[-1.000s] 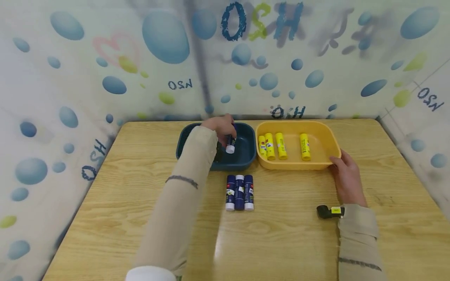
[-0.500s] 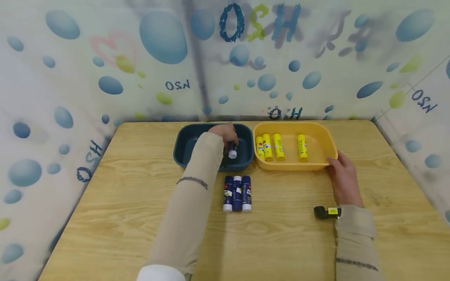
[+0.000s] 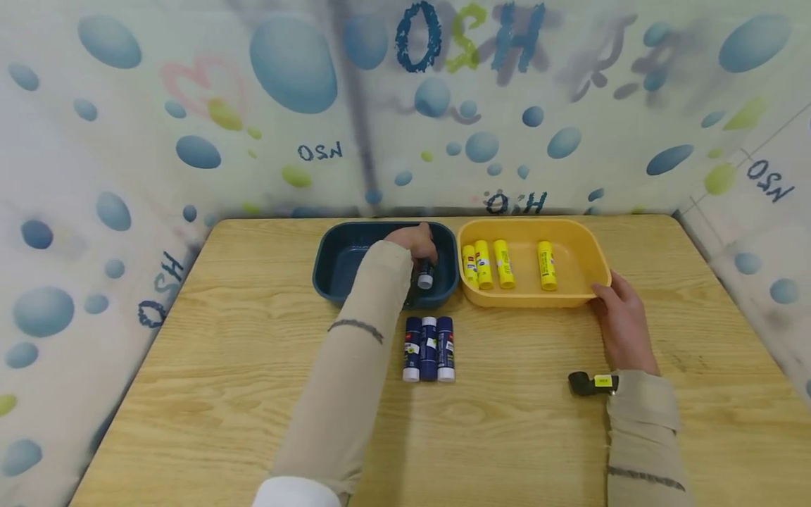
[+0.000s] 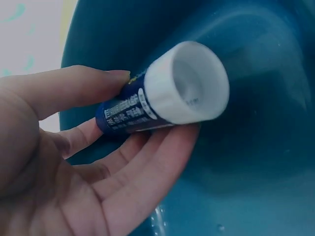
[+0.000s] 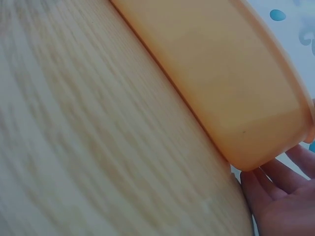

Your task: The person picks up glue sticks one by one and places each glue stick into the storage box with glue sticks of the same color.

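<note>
My left hand (image 3: 415,241) is inside the dark blue plastic basin (image 3: 338,271). Between thumb and fingers it holds a navy glue stick (image 4: 130,105) whose white end points outward; the left wrist view shows it above the basin's floor. At the front right corner of the yellow basin (image 3: 526,299), my right hand (image 3: 624,324) grips the rim, thumb on top and fingers against the outer wall. Several yellow glue sticks (image 3: 503,264) lie inside that basin. The left forearm hides part of the blue basin.
Three navy glue sticks (image 3: 429,350) lie side by side on the wooden table (image 3: 507,422), in front of the basins. The two basins stand next to each other by the patterned back wall (image 3: 380,155). A small black device (image 3: 592,384) sits at the right cuff.
With the glue stick in its grip, my left hand has moved a little right and lower into the blue basin. My right hand keeps its place on the yellow basin.
</note>
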A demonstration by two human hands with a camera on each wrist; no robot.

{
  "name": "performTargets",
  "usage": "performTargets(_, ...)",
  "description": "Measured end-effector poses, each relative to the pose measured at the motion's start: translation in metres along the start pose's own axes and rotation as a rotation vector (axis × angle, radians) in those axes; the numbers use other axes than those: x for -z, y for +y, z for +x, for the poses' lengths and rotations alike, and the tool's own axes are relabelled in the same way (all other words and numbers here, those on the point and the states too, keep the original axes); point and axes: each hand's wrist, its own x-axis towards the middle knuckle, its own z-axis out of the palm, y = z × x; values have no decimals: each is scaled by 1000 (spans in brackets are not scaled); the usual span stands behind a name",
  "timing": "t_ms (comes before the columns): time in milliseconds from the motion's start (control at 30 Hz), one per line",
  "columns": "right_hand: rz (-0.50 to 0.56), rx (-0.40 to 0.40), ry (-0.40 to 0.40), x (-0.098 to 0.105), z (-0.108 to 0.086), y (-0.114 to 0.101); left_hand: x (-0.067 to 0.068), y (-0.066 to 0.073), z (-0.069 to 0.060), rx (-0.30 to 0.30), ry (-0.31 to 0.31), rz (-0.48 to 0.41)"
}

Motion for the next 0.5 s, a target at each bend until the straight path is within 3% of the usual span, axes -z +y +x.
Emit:
performTargets(267, 7, 20, -6, 1, 1, 0, 1, 4, -2, -20, -30, 4)
performTargets(500, -6, -1, -17, 2, 2, 0, 2, 6, 2, -40, -128, -52)
